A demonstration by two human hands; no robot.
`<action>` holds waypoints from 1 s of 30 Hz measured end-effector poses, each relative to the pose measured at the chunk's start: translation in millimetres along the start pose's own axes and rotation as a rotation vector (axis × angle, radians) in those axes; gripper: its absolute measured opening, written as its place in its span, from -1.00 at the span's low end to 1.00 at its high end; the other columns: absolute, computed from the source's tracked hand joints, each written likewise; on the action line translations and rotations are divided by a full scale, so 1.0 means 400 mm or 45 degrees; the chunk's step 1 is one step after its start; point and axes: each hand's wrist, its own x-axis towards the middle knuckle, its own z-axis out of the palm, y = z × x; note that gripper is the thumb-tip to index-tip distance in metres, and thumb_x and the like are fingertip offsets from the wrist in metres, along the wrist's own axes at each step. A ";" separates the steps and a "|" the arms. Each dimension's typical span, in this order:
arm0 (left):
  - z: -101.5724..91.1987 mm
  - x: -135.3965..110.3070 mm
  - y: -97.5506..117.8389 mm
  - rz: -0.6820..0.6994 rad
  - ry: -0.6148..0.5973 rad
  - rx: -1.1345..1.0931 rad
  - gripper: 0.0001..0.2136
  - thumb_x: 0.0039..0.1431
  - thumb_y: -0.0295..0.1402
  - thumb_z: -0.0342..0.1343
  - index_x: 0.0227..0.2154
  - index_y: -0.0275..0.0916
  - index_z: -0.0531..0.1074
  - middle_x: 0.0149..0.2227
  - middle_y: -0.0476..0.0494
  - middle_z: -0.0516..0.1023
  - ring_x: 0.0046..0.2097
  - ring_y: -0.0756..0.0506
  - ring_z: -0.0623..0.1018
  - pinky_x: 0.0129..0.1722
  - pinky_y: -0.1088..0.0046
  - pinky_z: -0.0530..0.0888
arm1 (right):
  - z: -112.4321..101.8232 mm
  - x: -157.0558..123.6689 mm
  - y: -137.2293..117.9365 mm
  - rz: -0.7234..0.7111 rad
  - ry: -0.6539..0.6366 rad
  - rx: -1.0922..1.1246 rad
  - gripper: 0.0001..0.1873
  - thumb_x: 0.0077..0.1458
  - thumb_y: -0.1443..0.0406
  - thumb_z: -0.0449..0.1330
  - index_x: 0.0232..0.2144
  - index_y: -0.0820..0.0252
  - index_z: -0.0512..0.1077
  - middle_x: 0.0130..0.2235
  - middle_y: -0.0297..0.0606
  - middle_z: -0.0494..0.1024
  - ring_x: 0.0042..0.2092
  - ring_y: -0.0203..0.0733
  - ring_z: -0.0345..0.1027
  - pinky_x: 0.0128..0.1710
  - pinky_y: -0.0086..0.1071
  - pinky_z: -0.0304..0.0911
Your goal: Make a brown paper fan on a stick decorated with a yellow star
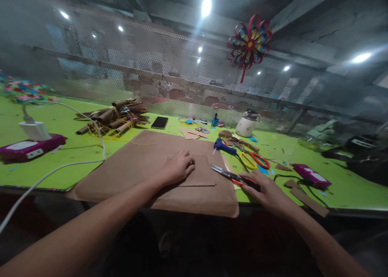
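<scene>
My left hand (180, 167) rests on a rectangular piece of brown cardboard (201, 170), its fingers curled and closed. Whether anything is inside that curl is hidden. Under the piece lies a large brown paper sheet (121, 168), whose front edge hangs over the table edge. In my right hand (263, 186) is a utility knife (228, 175) with a red and black handle. Its blade end points left, toward the cardboard piece. Just beyond the knife lie a blue glue gun (226, 146) and scissors with yellow handles (247, 161) and orange handles (261, 160).
The green table (257, 143) holds a pile of brown paper rolls (117, 117), a phone (159, 122) and a white bottle (247, 123). Purple power strips stand left (33, 147) and right (312, 176), with cables. Cardboard strips (309, 201) lie at the right front edge. Behind rises a perforated metal screen (182, 67).
</scene>
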 end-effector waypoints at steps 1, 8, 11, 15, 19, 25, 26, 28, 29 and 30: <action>0.000 0.000 0.000 0.000 0.002 0.001 -0.79 0.21 -0.26 -0.08 -0.29 -0.20 0.42 -0.26 -0.14 0.35 -0.24 -0.10 0.37 -0.28 0.40 0.31 | -0.003 0.003 -0.001 -0.010 -0.011 0.006 -0.64 0.17 0.16 0.03 -0.03 0.10 0.40 -0.20 -0.13 0.44 -0.18 -0.07 0.35 -0.16 -0.19 0.30; -0.002 0.001 0.001 -0.019 -0.018 0.006 -0.77 0.22 -0.24 -0.09 -0.27 -0.20 0.43 -0.26 -0.14 0.35 -0.25 -0.10 0.37 -0.30 0.40 0.30 | -0.020 -0.002 -0.015 -0.059 -0.116 0.090 -0.60 0.18 0.12 0.01 0.02 0.07 0.37 -0.12 -0.13 0.46 -0.10 -0.04 0.33 -0.10 -0.16 0.27; 0.002 0.004 -0.001 0.009 -0.021 -0.004 -0.74 0.24 -0.23 -0.11 -0.23 -0.17 0.46 -0.29 -0.14 0.34 -0.25 -0.09 0.36 -0.29 0.41 0.30 | -0.028 -0.014 -0.007 -0.056 -0.125 0.126 -0.61 0.16 0.14 0.04 0.01 0.06 0.39 -0.10 -0.16 0.47 -0.08 -0.04 0.33 -0.06 -0.17 0.25; 0.009 0.007 -0.006 0.042 -0.050 -0.050 -0.68 0.26 -0.20 -0.16 -0.17 -0.13 0.48 -0.30 -0.14 0.31 -0.26 -0.08 0.36 -0.26 0.41 0.31 | -0.035 -0.022 0.011 -0.030 -0.108 0.169 -0.60 0.15 0.12 0.05 0.00 0.06 0.40 -0.05 -0.16 0.46 -0.03 -0.01 0.31 -0.01 -0.12 0.21; 0.011 0.007 -0.007 0.030 -0.043 -0.052 -0.66 0.26 -0.17 -0.17 -0.10 -0.12 0.45 -0.28 -0.14 0.31 -0.25 -0.08 0.36 -0.24 0.41 0.32 | -0.035 -0.018 0.012 -0.037 -0.130 0.206 -0.57 0.13 0.08 0.06 0.00 0.08 0.41 -0.04 -0.14 0.47 0.00 0.03 0.30 0.02 -0.09 0.19; 0.007 0.006 -0.005 0.053 -0.082 -0.021 -0.64 0.25 -0.13 -0.16 -0.07 -0.10 0.44 -0.26 -0.13 0.31 -0.24 -0.07 0.36 -0.20 0.42 0.31 | -0.047 0.000 0.014 -0.144 -0.313 0.267 -0.56 0.13 0.07 0.09 0.01 0.09 0.40 0.01 -0.17 0.46 0.08 0.04 0.23 0.11 -0.08 0.06; 0.008 0.007 -0.004 0.059 -0.085 -0.012 -0.64 0.25 -0.12 -0.16 -0.06 -0.09 0.45 -0.25 -0.14 0.31 -0.23 -0.08 0.35 -0.19 0.41 0.31 | -0.050 0.006 0.016 -0.165 -0.340 0.279 -0.56 0.13 0.07 0.09 0.01 0.10 0.40 0.00 -0.16 0.46 0.07 0.03 0.24 0.10 -0.09 0.09; 0.009 0.008 0.000 0.069 -0.087 0.016 -0.62 0.25 -0.11 -0.17 -0.06 -0.09 0.45 -0.23 -0.16 0.30 -0.22 -0.08 0.35 -0.18 0.40 0.31 | -0.053 0.020 0.015 -0.207 -0.384 0.291 -0.57 0.13 0.09 0.09 0.00 0.12 0.39 -0.04 -0.15 0.47 -0.01 -0.01 0.31 0.02 -0.15 0.18; 0.009 0.008 0.001 0.073 -0.088 0.032 -0.62 0.25 -0.11 -0.17 -0.06 -0.09 0.45 -0.22 -0.17 0.30 -0.22 -0.09 0.35 -0.17 0.39 0.30 | -0.052 0.027 0.011 -0.221 -0.392 0.282 -0.58 0.13 0.10 0.10 0.00 0.13 0.39 -0.06 -0.15 0.48 -0.04 -0.04 0.33 -0.02 -0.17 0.21; 0.010 0.009 0.003 0.075 -0.089 0.047 -0.62 0.25 -0.11 -0.17 -0.06 -0.08 0.46 -0.22 -0.17 0.31 -0.21 -0.09 0.35 -0.16 0.38 0.30 | -0.050 0.033 0.006 -0.232 -0.388 0.261 -0.59 0.13 0.11 0.10 -0.01 0.13 0.39 -0.08 -0.15 0.48 -0.07 -0.06 0.34 -0.05 -0.20 0.22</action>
